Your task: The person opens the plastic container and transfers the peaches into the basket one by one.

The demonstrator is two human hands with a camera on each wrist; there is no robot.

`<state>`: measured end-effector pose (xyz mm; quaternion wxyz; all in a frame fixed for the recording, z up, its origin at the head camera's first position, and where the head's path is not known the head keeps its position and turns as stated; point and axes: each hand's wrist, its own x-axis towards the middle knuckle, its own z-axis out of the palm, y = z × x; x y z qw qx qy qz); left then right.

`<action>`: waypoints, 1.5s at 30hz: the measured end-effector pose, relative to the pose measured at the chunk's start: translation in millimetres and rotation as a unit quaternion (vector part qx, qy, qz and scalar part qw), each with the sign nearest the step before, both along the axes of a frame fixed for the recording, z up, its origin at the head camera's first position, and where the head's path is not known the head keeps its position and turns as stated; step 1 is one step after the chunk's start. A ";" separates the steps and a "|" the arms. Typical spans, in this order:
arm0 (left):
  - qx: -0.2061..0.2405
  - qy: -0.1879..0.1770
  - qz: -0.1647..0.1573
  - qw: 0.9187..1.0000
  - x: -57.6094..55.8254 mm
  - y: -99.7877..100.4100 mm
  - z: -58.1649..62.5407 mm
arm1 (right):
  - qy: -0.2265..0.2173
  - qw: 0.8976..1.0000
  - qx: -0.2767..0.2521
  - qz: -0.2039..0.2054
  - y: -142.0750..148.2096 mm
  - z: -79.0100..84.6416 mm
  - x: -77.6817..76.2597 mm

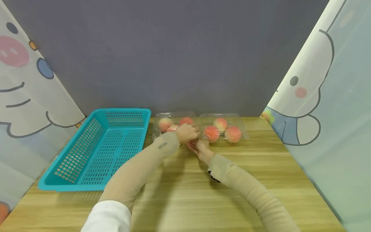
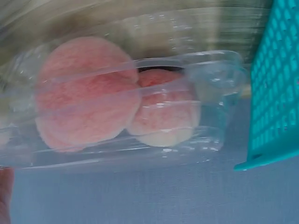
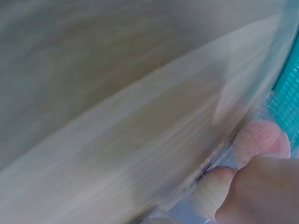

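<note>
Two clear plastic clamshell boxes of peaches stand side by side at the back of the table. My left hand [image 1: 187, 132] lies over the right end of the left clamshell box [image 1: 159, 132], which contains several peaches [image 1: 165, 124]; how its fingers bend is hidden. In the left wrist view only a fingertip [image 2: 4, 193] shows, beside the clear box [image 2: 215, 126]. Just below the left hand, my right hand [image 1: 203, 147] points its straight fingers left, close to the left fingers. The right clamshell box [image 1: 240, 120], near the right hand, contains 3 peaches [image 1: 233, 134].
A turquoise plastic basket [image 1: 95, 187] with slotted sides stands on the left of the wooden table [image 1: 188, 206], close to the left box. A grey wall [image 1: 185, 58] rises behind the boxes. Curtains with cartoon figures hang at the left [image 1: 34, 96] and right [image 1: 330, 135].
</note>
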<state>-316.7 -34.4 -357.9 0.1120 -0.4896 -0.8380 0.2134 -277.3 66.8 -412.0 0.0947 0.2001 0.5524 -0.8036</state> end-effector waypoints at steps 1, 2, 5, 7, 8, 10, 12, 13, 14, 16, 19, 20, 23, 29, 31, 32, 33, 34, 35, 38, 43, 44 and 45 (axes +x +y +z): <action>-0.005 0.001 -0.002 1.000 0.6 -1.1 -2.4 | -0.001 1.000 -0.001 0.003 0.4 -1.3 -0.1; -0.008 0.005 -0.005 1.000 1.1 -2.7 -4.6 | -0.001 1.000 0.000 0.005 0.8 -2.4 -0.2; -0.018 0.020 0.002 1.000 3.0 -10.3 -9.0 | 0.003 1.000 0.004 0.011 1.8 -4.7 -1.0; -0.019 0.019 0.032 0.999 4.2 -17.4 -10.1 | 0.004 1.000 0.007 0.016 2.5 -5.1 -1.4; -0.019 0.014 0.051 0.998 4.8 -21.2 -10.3 | 0.004 1.000 0.007 0.019 3.0 -5.0 -1.6; -0.002 -0.016 0.110 0.994 6.5 -28.5 -9.4 | 0.001 1.000 0.009 0.026 3.8 -4.0 -1.7; 0.021 -0.042 0.169 0.984 8.3 -34.2 -6.6 | -0.005 0.999 0.009 0.030 4.5 -2.4 -1.8; 0.039 -0.056 0.193 0.979 9.0 -36.4 -4.5 | -0.005 0.999 0.010 0.033 4.8 -1.2 -1.8; 0.049 -0.062 0.215 0.973 9.4 -38.1 -2.4 | -0.006 0.999 0.011 0.035 5.1 0.1 -1.9; 0.056 -0.069 0.250 0.964 9.9 -40.3 2.5 | -0.004 0.999 0.013 0.038 5.6 2.8 -2.4; 0.033 -0.075 0.272 0.959 9.2 -42.7 9.3 | -0.001 0.999 0.017 0.041 6.5 6.3 -3.4; 0.018 -0.078 0.275 0.958 8.9 -43.6 11.1 | -0.002 0.999 0.017 0.041 6.7 6.9 -3.9; -0.007 -0.095 0.284 0.954 7.7 -48.0 14.7 | -0.005 0.999 0.016 0.043 7.0 7.6 -5.4; -0.019 -0.110 0.306 0.946 6.5 -62.7 17.7 | -0.009 0.999 0.012 0.043 7.8 4.4 -8.1; -0.020 -0.111 0.313 0.943 6.8 -68.7 18.5 | -0.009 0.999 0.010 0.042 8.3 3.0 -8.7; -0.019 -0.110 0.319 0.941 6.9 -71.9 18.4 | -0.010 0.999 0.009 0.041 8.4 2.4 -9.1; -0.019 -0.106 0.322 0.941 7.2 -75.1 18.2 | -0.008 0.999 0.009 0.041 8.3 2.1 -9.4; -0.016 -0.104 0.325 0.940 7.4 -78.2 17.6 | -0.009 0.999 0.009 0.040 8.4 1.8 -9.7; -0.013 -0.101 0.328 0.939 7.1 -81.3 16.1 | -0.009 0.999 0.010 0.040 8.2 1.7 -9.9; -0.001 -0.097 0.333 0.938 8.0 -88.4 14.0 | -0.011 0.999 0.014 0.039 8.1 1.7 -9.2; -0.001 -0.111 0.331 0.937 12.0 -97.1 12.2 | -0.013 0.998 0.025 0.048 8.1 2.5 -5.0; -0.003 -0.116 0.331 0.937 13.0 -98.5 11.3 | -0.013 0.998 0.026 0.051 8.2 2.4 -4.1; -0.004 -0.119 0.330 0.937 14.0 -99.7 10.3 | -0.013 0.998 0.027 0.054 8.2 2.0 -3.3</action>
